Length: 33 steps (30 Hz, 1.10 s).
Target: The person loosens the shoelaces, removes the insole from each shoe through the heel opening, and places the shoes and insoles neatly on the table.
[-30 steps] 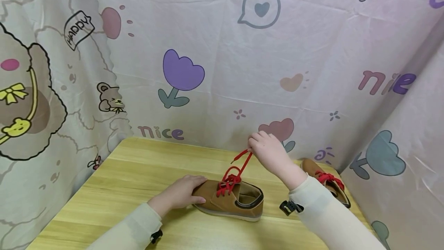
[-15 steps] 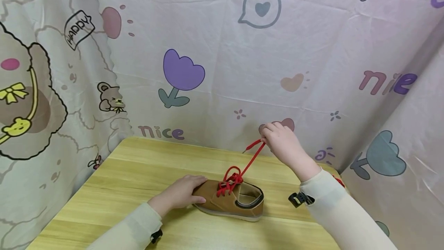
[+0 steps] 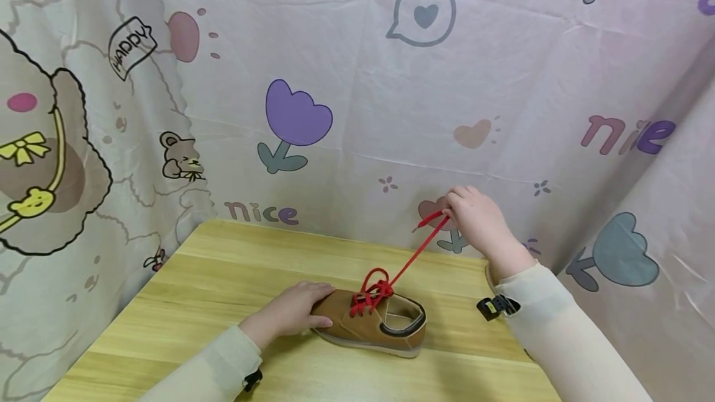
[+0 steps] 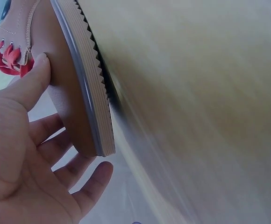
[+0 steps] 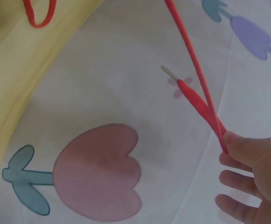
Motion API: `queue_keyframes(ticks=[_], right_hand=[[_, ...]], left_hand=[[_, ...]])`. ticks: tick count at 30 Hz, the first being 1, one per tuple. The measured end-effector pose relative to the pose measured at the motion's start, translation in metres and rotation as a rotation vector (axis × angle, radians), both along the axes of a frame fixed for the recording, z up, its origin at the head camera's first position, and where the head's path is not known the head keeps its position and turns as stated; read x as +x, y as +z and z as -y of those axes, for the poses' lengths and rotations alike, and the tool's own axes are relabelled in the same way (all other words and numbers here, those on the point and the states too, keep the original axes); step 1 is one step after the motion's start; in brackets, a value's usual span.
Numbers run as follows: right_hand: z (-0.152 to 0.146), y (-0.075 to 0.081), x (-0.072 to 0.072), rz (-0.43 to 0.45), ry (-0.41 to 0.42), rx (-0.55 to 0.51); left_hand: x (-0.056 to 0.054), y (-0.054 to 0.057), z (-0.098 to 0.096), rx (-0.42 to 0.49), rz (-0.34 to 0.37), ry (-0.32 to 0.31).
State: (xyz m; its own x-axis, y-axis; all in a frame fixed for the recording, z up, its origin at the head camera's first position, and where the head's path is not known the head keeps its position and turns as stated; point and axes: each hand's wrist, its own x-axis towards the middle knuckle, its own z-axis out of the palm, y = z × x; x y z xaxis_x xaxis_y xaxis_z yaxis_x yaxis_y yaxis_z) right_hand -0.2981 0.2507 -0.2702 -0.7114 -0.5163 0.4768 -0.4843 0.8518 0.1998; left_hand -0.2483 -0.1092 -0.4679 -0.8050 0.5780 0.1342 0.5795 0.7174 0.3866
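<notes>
A brown shoe [image 3: 357, 330] with red laces lies on the wooden table, its toe to the left. My left hand [image 3: 293, 312] holds the toe; in the left wrist view the thumb [image 4: 39, 77] lies on one side and the fingers reach round the other. Raised to the upper right, my right hand [image 3: 477, 219] pinches a red shoelace [image 3: 419, 254] between thumb and fingers. The lace runs taut down to the tongue, and its tipped end [image 5: 191, 95] sticks out past the thumb. A loop of lace [image 3: 375, 275] still stands over the knot.
Behind my right forearm, only a sliver of another brown shoe [image 3: 490, 275] shows at the table's right side. The table [image 3: 240, 259] ends at a printed curtain [image 3: 357, 110], which hangs close behind and at both sides.
My right hand has moved up and to the right, drawing the lace out longer and straighter. The right forearm now covers most of the second shoe. The left hand has stayed on the toe.
</notes>
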Motion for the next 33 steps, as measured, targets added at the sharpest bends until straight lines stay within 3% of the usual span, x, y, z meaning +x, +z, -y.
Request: queue_keyframes(ticks=[9,17,24,33], right_hand=[[-0.026,-0.009,-0.011,0.071,-0.084,-0.065],[-0.027,-0.051,-0.02,0.115,-0.085,-0.101],[0.001,-0.077,-0.009,0.077,0.008,-0.04],[0.038,-0.087,0.017,0.029,0.132,0.047]], left_hand=[[0.002,0.001,-0.001,-0.004,0.013,-0.003],[0.002,0.003,-0.001,-0.002,0.002,-0.008],[0.003,0.004,-0.001,-0.009,0.001,-0.003],[0.006,0.009,-0.002,-0.003,0.014,-0.003]])
